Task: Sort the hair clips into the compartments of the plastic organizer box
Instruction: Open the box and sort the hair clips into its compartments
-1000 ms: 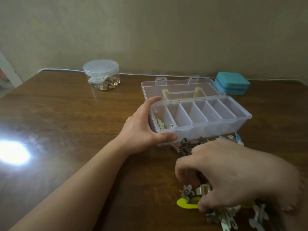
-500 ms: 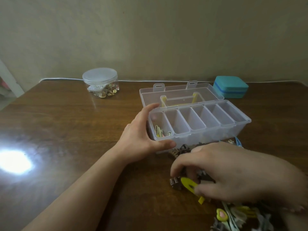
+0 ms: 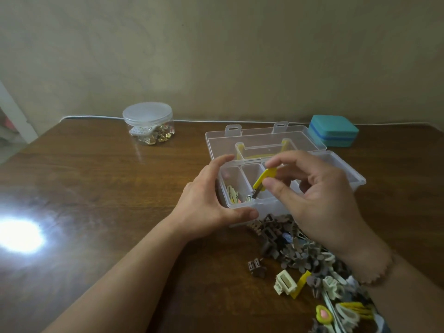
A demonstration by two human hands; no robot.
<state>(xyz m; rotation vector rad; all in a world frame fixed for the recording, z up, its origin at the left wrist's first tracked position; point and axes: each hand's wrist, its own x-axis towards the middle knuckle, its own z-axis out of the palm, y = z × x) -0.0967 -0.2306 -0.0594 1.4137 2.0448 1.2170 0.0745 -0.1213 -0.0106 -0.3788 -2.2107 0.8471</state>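
A clear plastic organizer box point(image 3: 358, 180) stands open on the wooden table, its lid point(image 3: 259, 140) laid back behind it. My left hand point(image 3: 206, 203) grips the box's left end, thumb on the front wall and fingers over the far rim. My right hand point(image 3: 310, 195) pinches a yellow hair clip point(image 3: 263, 180) between thumb and forefinger, above the two leftmost compartments. The leftmost compartment holds a few clips point(image 3: 234, 194). A pile of hair clips point(image 3: 307, 258) lies on the table in front of the box, partly under my right wrist.
A round clear jar point(image 3: 149, 123) with a lid stands at the back left. A teal case point(image 3: 332, 133) sits at the back right, behind the box. A white cable point(image 3: 91, 116) runs along the wall. A bright light reflection point(image 3: 18, 236) glares on the table's left side.
My right hand picked the yellow clip out of the pile and lifted it up over the box's left compartments. My left hand kept its hold on the box.
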